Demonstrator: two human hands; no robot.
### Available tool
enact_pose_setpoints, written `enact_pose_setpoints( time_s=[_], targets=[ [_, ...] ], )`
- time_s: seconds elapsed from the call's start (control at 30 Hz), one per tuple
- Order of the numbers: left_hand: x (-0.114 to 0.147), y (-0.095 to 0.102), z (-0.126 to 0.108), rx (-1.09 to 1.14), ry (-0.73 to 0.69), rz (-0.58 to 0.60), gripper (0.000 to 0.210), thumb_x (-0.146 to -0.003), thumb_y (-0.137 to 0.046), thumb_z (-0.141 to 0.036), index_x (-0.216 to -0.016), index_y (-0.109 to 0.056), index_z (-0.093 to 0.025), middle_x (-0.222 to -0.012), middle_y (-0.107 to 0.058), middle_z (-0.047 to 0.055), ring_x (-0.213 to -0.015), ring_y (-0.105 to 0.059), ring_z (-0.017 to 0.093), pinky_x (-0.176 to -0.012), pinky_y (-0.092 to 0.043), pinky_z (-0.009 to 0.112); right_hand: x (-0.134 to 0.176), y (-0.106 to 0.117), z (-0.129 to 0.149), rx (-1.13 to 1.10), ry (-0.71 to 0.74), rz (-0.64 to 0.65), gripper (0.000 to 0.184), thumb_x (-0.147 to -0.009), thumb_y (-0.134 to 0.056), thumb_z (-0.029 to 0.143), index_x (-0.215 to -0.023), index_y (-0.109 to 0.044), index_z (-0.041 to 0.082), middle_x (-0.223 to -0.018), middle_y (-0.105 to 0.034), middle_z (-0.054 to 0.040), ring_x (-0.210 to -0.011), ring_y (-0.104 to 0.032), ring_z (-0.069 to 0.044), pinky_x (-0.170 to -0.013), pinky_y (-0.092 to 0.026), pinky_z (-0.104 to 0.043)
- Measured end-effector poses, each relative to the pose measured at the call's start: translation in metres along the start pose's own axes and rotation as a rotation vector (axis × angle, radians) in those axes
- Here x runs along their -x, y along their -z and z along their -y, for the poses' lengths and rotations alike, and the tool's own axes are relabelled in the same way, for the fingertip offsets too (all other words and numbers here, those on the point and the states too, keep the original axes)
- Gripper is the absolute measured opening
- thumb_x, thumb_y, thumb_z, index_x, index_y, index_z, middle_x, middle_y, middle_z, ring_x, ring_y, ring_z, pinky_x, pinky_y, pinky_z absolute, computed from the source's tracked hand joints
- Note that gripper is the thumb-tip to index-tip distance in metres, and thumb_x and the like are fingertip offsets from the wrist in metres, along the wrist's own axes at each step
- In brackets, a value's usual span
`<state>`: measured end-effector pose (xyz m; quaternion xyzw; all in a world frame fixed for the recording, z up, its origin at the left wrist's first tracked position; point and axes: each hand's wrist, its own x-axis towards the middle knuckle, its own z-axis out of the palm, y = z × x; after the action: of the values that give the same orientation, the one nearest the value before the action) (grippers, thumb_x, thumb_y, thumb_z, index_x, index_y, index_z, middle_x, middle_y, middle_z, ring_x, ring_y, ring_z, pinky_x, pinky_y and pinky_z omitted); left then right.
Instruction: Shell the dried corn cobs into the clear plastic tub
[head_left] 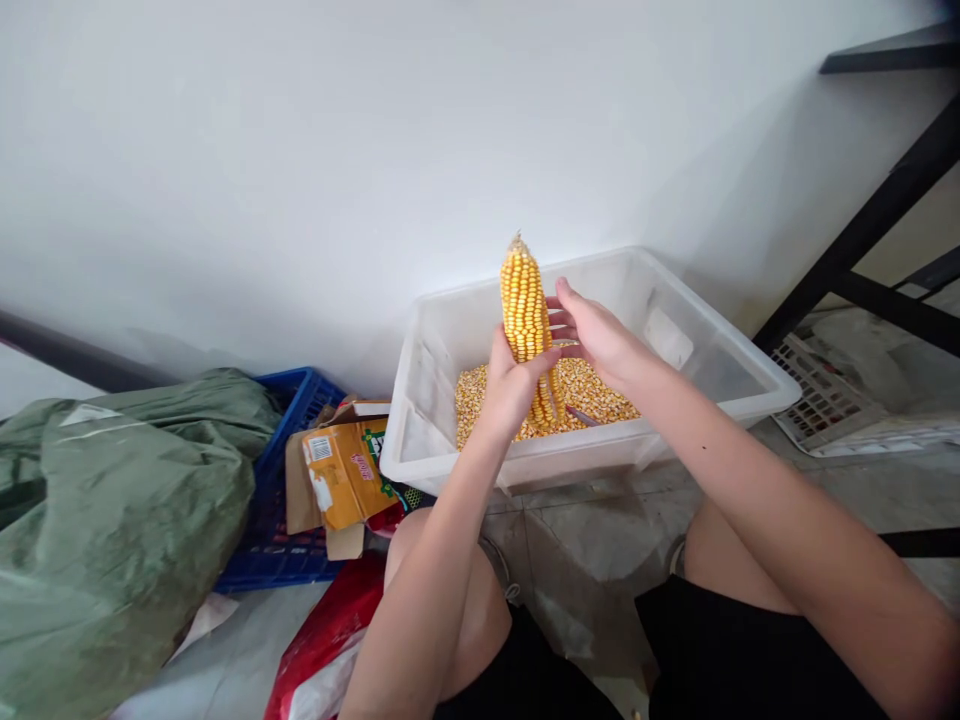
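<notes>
A corn cob (523, 300) with full rows of yellow kernels stands nearly upright, its tip pointing up. My left hand (512, 385) is wrapped round its lower part. Beside the cob on the right is my right hand (596, 335), its fingers stretched toward the cob's far side with the thumb raised; whether the fingertips touch it is hidden. Beneath both hands, loose corn kernels (596, 392) cover the bottom of a translucent white plastic bin (720, 350). A thin, dark pointed object (581, 415) lies on the kernels, partly covered; its kind I cannot make out.
Left of the bin, a blue crate (274, 555) holds a torn yellow carton (349, 475) and a green bag (127, 520). A red bag (330, 625) lies by my left leg. On the right stand a black metal frame (862, 235) and a white crate (825, 395). A white wall rises behind.
</notes>
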<state>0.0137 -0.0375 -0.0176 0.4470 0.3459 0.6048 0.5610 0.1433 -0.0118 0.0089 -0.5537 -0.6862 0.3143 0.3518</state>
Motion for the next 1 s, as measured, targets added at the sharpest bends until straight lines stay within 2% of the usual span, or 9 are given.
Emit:
enact_pose_setpoints(
  time_s=[0.13, 0.23, 0.3, 0.37, 0.47, 0.57, 0.7, 0.87, 1.0],
  targets=[
    [0.004, -0.008, 0.000, -0.074, -0.085, 0.065, 0.042, -0.068, -0.082, -0.021, -0.105, -0.062, -0.021, -0.113, -0.064, 0.007, -0.115, -0.057, 0.025, -0.100, -0.044, 0.035, -0.005, -0.008, -0.001, -0.058, 0.057, -0.007, 0.066, -0.096, -0.027, 0.069, -0.129, -0.062, 0.024, -0.101, -0.072, -0.0114, -0.087, -0.067, -0.023, -0.070, -0.051, -0.031],
    [0.001, -0.006, -0.001, -0.087, -0.099, 0.007, 0.039, -0.077, -0.078, -0.035, -0.109, -0.061, -0.022, -0.114, -0.064, 0.007, -0.116, -0.058, 0.024, -0.102, -0.043, 0.036, -0.004, -0.003, -0.004, -0.266, 0.048, 0.003, 0.060, -0.099, -0.025, 0.062, -0.124, -0.063, 0.023, -0.106, -0.071, -0.0113, -0.088, -0.067, -0.021, -0.072, -0.052, -0.030],
    [-0.002, -0.002, -0.003, -0.042, -0.076, -0.067, 0.039, -0.080, -0.074, -0.044, -0.110, -0.060, -0.022, -0.111, -0.065, 0.007, -0.112, -0.060, 0.024, -0.100, -0.046, 0.036, -0.005, 0.006, -0.009, -0.291, 0.011, 0.052, 0.049, -0.100, -0.032, 0.054, -0.120, -0.063, 0.022, -0.111, -0.070, -0.0111, -0.088, -0.066, -0.019, -0.072, -0.052, -0.029],
    [-0.006, 0.003, -0.004, 0.028, -0.030, -0.166, 0.041, -0.079, -0.074, -0.049, -0.108, -0.060, -0.022, -0.104, -0.065, 0.006, -0.107, -0.062, 0.024, -0.095, -0.049, 0.036, -0.012, 0.016, -0.016, -0.143, -0.021, 0.187, 0.037, -0.097, -0.043, 0.045, -0.114, -0.066, 0.020, -0.109, -0.070, -0.0110, -0.087, -0.066, -0.019, -0.072, -0.051, -0.029],
    [-0.012, 0.011, -0.007, 0.130, 0.027, -0.318, 0.044, -0.075, -0.076, -0.051, -0.104, -0.060, -0.021, -0.096, -0.065, 0.004, -0.099, -0.064, 0.023, -0.090, -0.051, 0.034, -0.033, 0.016, -0.032, 0.299, -0.046, 0.537, 0.029, -0.092, -0.052, 0.034, -0.104, -0.070, 0.015, -0.099, -0.071, -0.0123, -0.082, -0.065, -0.021, -0.070, -0.048, -0.030],
    [-0.020, 0.021, -0.009, 0.219, 0.068, -0.412, 0.038, -0.076, -0.075, -0.044, -0.102, -0.059, -0.022, -0.094, -0.065, 0.003, -0.094, -0.065, 0.020, -0.087, -0.051, 0.032, -0.054, -0.008, -0.056, 0.705, -0.243, 0.788, 0.027, -0.090, -0.051, 0.029, -0.095, -0.069, 0.010, -0.094, -0.069, -0.0155, -0.083, -0.064, -0.024, -0.070, -0.048, -0.035],
    [-0.026, 0.034, -0.012, 0.270, 0.162, -0.413, 0.032, -0.070, -0.074, -0.022, -0.097, -0.057, -0.019, -0.085, -0.062, 0.002, -0.084, -0.063, 0.018, -0.084, -0.051, 0.031, -0.057, -0.046, -0.099, 0.766, -0.411, 0.990, 0.017, -0.078, -0.069, 0.026, -0.074, -0.068, 0.010, -0.077, -0.067, -0.0115, -0.074, -0.065, -0.024, -0.069, -0.050, -0.037],
    [-0.026, 0.042, -0.012, 0.323, 0.186, -0.371, 0.035, -0.064, -0.073, -0.012, -0.095, -0.056, -0.018, -0.082, -0.061, 0.001, -0.083, -0.064, 0.016, -0.084, -0.051, 0.030, -0.044, -0.062, -0.143, 0.741, -0.446, 1.030, 0.016, -0.079, -0.067, 0.024, -0.071, -0.066, 0.010, -0.068, -0.063, -0.0056, -0.070, -0.064, -0.019, -0.070, -0.051, -0.033],
    [-0.024, 0.041, -0.015, 0.345, 0.147, -0.341, 0.042, -0.065, -0.080, -0.022, -0.102, -0.060, -0.020, -0.092, -0.065, 0.003, -0.090, -0.066, 0.018, -0.085, -0.052, 0.029, -0.045, -0.060, -0.143, 0.708, -0.457, 1.013, 0.015, -0.079, -0.064, 0.020, -0.069, -0.066, 0.009, -0.065, -0.064, -0.0053, -0.064, -0.062, -0.015, -0.066, -0.050, -0.027]
  ],
)
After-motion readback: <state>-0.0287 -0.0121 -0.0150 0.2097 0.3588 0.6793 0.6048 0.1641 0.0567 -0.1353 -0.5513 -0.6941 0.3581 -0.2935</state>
